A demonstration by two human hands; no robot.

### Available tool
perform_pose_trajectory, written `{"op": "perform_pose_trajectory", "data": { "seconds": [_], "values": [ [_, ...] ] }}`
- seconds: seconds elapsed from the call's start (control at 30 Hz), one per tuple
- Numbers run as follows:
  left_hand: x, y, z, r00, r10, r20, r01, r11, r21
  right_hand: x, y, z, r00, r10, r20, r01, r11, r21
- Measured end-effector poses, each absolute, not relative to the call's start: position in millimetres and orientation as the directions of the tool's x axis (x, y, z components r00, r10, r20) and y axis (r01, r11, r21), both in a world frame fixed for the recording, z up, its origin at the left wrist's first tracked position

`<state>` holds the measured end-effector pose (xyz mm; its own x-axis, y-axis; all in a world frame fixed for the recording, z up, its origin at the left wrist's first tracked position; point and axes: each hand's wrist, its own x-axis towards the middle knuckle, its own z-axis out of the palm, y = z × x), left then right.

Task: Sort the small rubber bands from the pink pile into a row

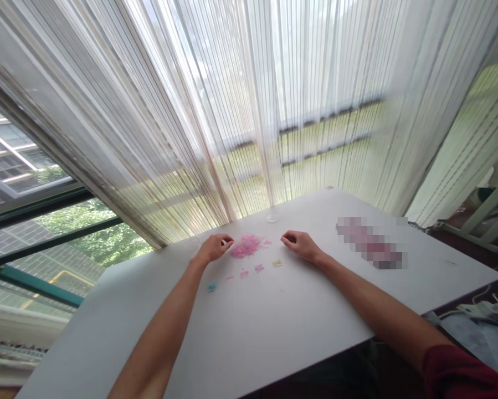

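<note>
A loose pile of small pink, shiny pieces (247, 247) lies on the white table (249, 332) between my hands. My left hand (215, 247) is at the pile's left edge, thumb and fingers curled together in a pinch. On the other side, my right hand (301, 245) is a little apart from the pile, its fingers also bent and pinched. Whatever either hand may hold is too small to make out. Nearer to me is a slanting row: a teal piece (211, 286), several small pink pieces (244, 274) and a pale yellow piece (277, 263).
A blurred-out pinkish item (369, 244) lies on the table's right part. Behind the pile stands a small clear round object (272, 218) by the sheer striped curtain (249, 111). Cables and a plastic bag (481, 327) are beyond the right edge.
</note>
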<state>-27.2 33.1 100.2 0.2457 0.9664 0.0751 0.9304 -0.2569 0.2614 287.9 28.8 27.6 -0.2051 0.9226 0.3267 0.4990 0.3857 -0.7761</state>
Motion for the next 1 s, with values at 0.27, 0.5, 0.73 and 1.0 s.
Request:
{"op": "perform_pose_trajectory", "data": {
  "seconds": [0.27, 0.5, 0.73, 1.0],
  "values": [
    [-27.7, 34.1, 98.8, 0.264, 0.962, 0.074, 0.924, -0.274, 0.266, 287.4, 28.4, 29.3, -0.205, 0.924, 0.323, 0.481, 0.382, -0.789],
    [-25.1, 35.4, 99.8, 0.273, 0.958, 0.087, 0.919, -0.287, 0.27, 286.7, 27.9, 29.6, -0.21, 0.919, 0.334, 0.486, 0.395, -0.78],
    [-19.7, 35.3, 100.3, 0.288, 0.951, 0.115, 0.913, -0.309, 0.267, 286.8, 29.2, 27.7, -0.203, 0.917, 0.343, 0.489, 0.399, -0.776],
    [-5.6, 33.6, 102.1, 0.315, 0.936, 0.161, 0.894, -0.349, 0.282, 286.7, 30.9, 24.0, -0.202, 0.913, 0.354, 0.477, 0.407, -0.779]
  ]
}}
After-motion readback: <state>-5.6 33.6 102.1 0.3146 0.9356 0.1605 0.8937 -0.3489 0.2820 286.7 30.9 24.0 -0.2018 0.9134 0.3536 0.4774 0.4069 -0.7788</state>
